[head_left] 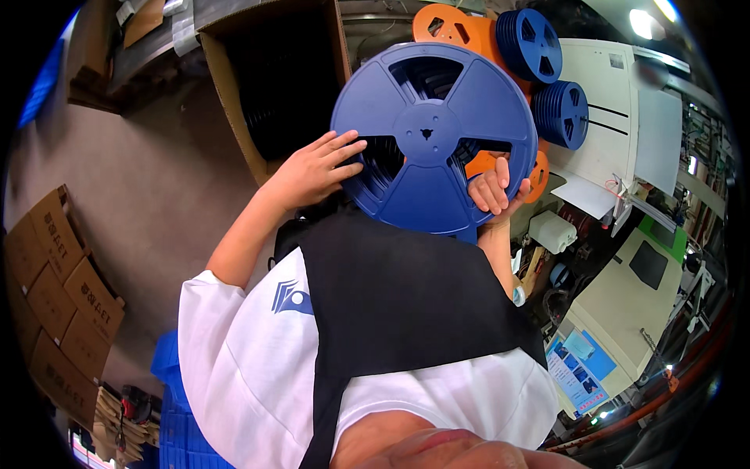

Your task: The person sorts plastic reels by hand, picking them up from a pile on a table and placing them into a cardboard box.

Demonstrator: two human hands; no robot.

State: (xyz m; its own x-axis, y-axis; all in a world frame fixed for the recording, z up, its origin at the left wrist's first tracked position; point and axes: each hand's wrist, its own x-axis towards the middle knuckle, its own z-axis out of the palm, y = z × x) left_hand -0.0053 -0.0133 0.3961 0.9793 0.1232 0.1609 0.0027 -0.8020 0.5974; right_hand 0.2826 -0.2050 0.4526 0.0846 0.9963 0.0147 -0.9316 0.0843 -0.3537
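**Blue reel held up in both hands over an open carton**

The largest thing in view is the brown cardboard carton (pixel 269 86), open, with dark reels stacked inside it. In front of it, at chest height, the person holds a big blue plastic reel (pixel 434 137) face-on, three spoked windows around its hub. The left hand (pixel 316 168) lies flat on the reel's left rim, fingers spread over the face; its grip presses rather than wraps. The right hand (pixel 494 187) has its grip curled through a lower right window, clenched on the flange.

Risk, as I judge it: the left hand only braces, so if the right fingers slip the reel could pivot and drop toward the carton edge or knock the orange reel (pixel 457 31) just behind it.

To the right a white bench (pixel 605 117) carries two stacks of smaller blue reels (pixel 547 74). The floor is grey, flattened brown boxes (pixel 58 297) lie far left, and a blue crate (pixel 176 406) sits below.
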